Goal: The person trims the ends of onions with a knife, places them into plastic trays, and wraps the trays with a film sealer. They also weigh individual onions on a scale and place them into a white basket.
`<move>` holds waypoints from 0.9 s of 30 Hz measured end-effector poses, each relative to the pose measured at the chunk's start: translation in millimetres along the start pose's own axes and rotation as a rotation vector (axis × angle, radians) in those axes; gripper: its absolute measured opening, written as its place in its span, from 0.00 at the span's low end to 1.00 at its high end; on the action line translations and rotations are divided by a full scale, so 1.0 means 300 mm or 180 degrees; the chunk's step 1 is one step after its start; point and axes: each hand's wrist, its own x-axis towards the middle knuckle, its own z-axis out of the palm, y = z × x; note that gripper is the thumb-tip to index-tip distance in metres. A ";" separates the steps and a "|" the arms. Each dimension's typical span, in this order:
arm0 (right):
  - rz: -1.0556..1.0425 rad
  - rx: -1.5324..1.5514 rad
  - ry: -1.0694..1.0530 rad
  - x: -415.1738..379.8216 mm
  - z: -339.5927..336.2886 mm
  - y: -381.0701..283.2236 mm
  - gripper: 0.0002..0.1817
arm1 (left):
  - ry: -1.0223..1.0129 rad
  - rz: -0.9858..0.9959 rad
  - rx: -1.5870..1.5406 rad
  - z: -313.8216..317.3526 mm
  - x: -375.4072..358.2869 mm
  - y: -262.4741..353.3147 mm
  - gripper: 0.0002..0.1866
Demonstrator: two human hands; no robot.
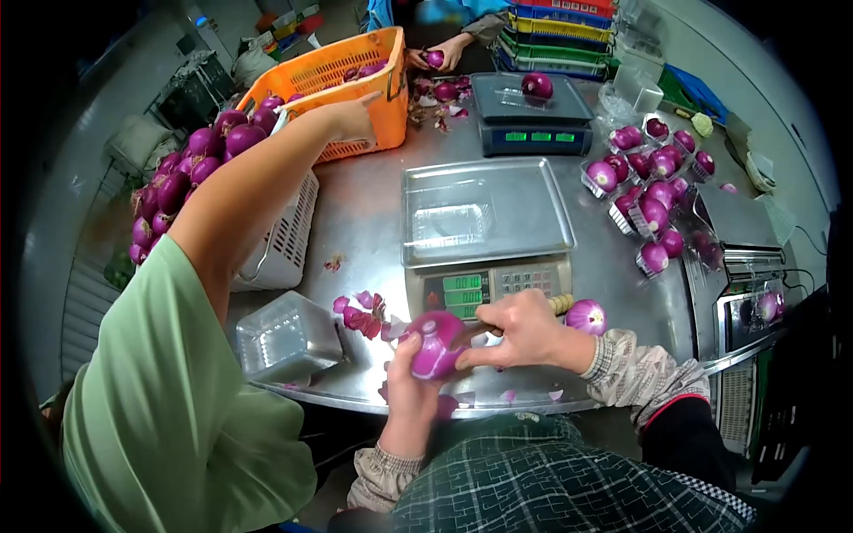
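My left hand (410, 386) grips a peeled-looking red onion (435, 346) from below, over the near edge of the steel table. My right hand (533, 329) is closed around a small knife whose pale, ridged handle (561, 304) sticks out behind the fist. The knife's blade end is at the onion's right side, partly hidden by my fingers. Another red onion (586, 316) lies just right of my right wrist. Loose purple skins (362, 318) are scattered left of the held onion. Directly beyond my hands stands a weighing scale (462, 282) with a shallow metal pan (487, 240).
At left, a co-worker's arm (258, 178) reaches across to an orange basket (388, 111), above heaped onions (182, 178). Across the table, another person's hand (453, 53) holds an onion. Also around are a second scale (533, 111), packed onions (653, 209), a clear container (289, 338) and a wrapping machine (742, 258).
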 end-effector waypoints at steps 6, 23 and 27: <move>-0.0332 -0.0264 0.0226 -0.014 0.013 0.009 0.32 | 0.0336 0.0107 -0.0008 0.007 0.009 -0.021 0.28; -0.1183 0.0003 -0.0217 -0.186 0.026 -0.046 0.35 | 0.0822 0.0241 -0.1587 -0.044 0.063 0.088 0.34; -0.0659 0.0209 -0.0217 -0.129 0.031 -0.060 0.32 | 0.0486 0.0193 -0.1095 -0.047 0.034 0.083 0.35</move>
